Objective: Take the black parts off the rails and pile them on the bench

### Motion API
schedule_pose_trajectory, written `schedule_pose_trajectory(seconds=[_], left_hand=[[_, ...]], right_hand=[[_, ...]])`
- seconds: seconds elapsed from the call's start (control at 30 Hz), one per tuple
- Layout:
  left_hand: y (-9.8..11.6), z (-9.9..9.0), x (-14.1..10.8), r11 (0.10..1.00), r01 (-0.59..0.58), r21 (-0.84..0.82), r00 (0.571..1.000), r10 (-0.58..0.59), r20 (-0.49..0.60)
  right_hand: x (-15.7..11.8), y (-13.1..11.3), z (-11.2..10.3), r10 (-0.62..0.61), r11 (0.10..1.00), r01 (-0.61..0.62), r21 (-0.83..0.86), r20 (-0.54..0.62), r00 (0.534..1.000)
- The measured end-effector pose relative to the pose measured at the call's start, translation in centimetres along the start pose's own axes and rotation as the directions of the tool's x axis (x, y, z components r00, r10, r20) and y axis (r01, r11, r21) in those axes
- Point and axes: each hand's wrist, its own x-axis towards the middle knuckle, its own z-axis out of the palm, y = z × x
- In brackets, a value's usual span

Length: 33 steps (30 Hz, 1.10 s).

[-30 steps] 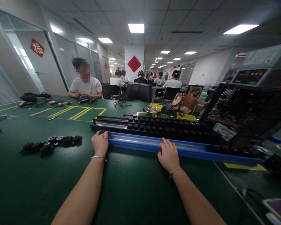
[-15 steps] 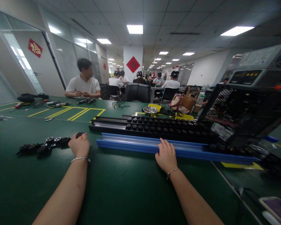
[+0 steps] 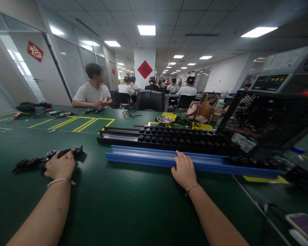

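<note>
Head view. Two bare forearms reach over a dark green tabletop (image 3: 133, 205), each wrist bearing one thin bracelet. The left hand (image 3: 60, 165) lies palm down on the right end of a row of small black plastic parts (image 3: 30, 162), fingers curled over them; whether it actually grips one cannot be told, and the pieces are too blurred to count. The right hand (image 3: 184, 171) rests on the near edge of one long blue plastic rail (image 3: 149, 158), fingers draped over its lip, roughly at mid-length. The two hands are well apart, the left well clear of the rail's left end.

Just behind the blue rail lie two long black rails (image 3: 123, 135), parallel to it, each carrying a line of small black knob-like caps (image 3: 169, 135) along its right portion; the individual caps cannot be counted reliably. Beyond these stands one small round metal bowl (image 3: 164, 119) beside one yellow tray (image 3: 170, 115). At right sits one open black metal chassis (image 3: 267, 119), with one grey instrument box (image 3: 284, 73) on top. One phone (image 3: 304, 225) lies at the lower right corner. Yellow floor-style lines (image 3: 87, 122) mark the far tabletop.

One person in a white shirt (image 3: 92, 95) sits at the far left side of the tabletop; several more people are seated in the background.
</note>
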Motion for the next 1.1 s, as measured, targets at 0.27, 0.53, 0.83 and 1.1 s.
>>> schedule_pose_trajectory(seconds=[0.27,0.53,0.83,1.1], left_hand=[[1.1,-1.0,-2.0,0.996,0.033,-0.084,0.998,-0.037,-0.052],[6.9,-2.6,-6.5,0.865,-0.481,-0.139,0.871,0.455,-0.185],[17.0,-3.3,-21.3,0.402,-0.854,-0.332,0.405,0.912,0.064],[17.8,-3.6,-22.6,0.346,-0.855,-0.385,0.298,0.937,0.18]], right_hand=[[0.1,0.1,-0.3,-0.003,0.998,0.004,0.058,-0.014,1.0],[0.3,2.0,-0.4,0.119,0.991,-0.11,0.078,-0.122,0.985],[0.8,6.6,-0.6,0.346,0.935,-0.354,0.026,-0.287,0.893],[-0.8,13.0,-1.8,0.578,0.786,-0.617,0.035,-0.393,0.715]])
